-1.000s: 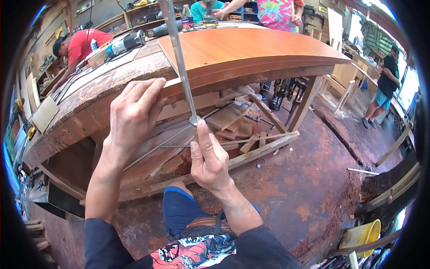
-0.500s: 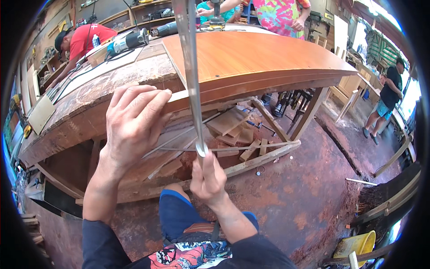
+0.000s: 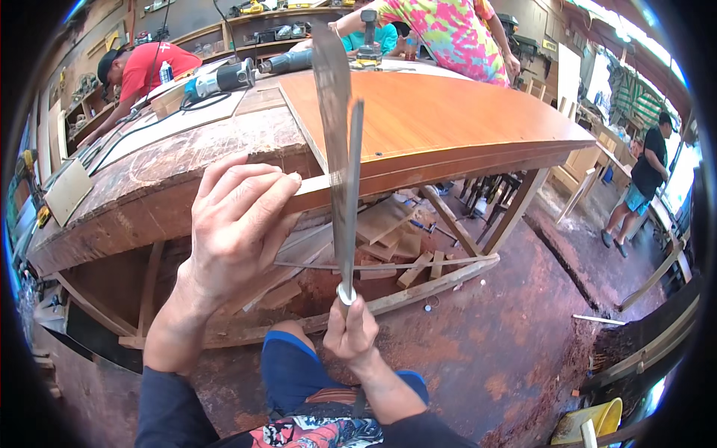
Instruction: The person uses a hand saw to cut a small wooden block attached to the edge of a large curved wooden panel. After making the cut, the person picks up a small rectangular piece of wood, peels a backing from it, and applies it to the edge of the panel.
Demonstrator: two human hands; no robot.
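Pinched in the fingers of my left hand point(image 3: 237, 220) is a narrow, pale wood strip point(image 3: 315, 184), its end pointing right at the front edge of the workbench. My right hand point(image 3: 354, 330) grips the handle of what looks like a hand saw point(image 3: 338, 149), low in front of my body. Its long metal blade stands nearly upright, pointing away from me, and crosses the strip's free end. Motion blurs and doubles the blade, and its teeth cannot be made out. An orange-brown wood panel point(image 3: 441, 112) lies on the bench just beyond.
An angle grinder point(image 3: 220, 81) with a cord and a cordless drill point(image 3: 369, 45) stand on the workbench point(image 3: 216, 142). Wood offcuts point(image 3: 396, 243) lie beneath it. Three people are around: one in red at left, one in tie-dye, one at right. A yellow bucket point(image 3: 597, 420) sits lower right.
My right hand and the blade have shifted slightly right and down, and the blade now shows more of its broad side. My left hand sits a little further right and lower with the strip.
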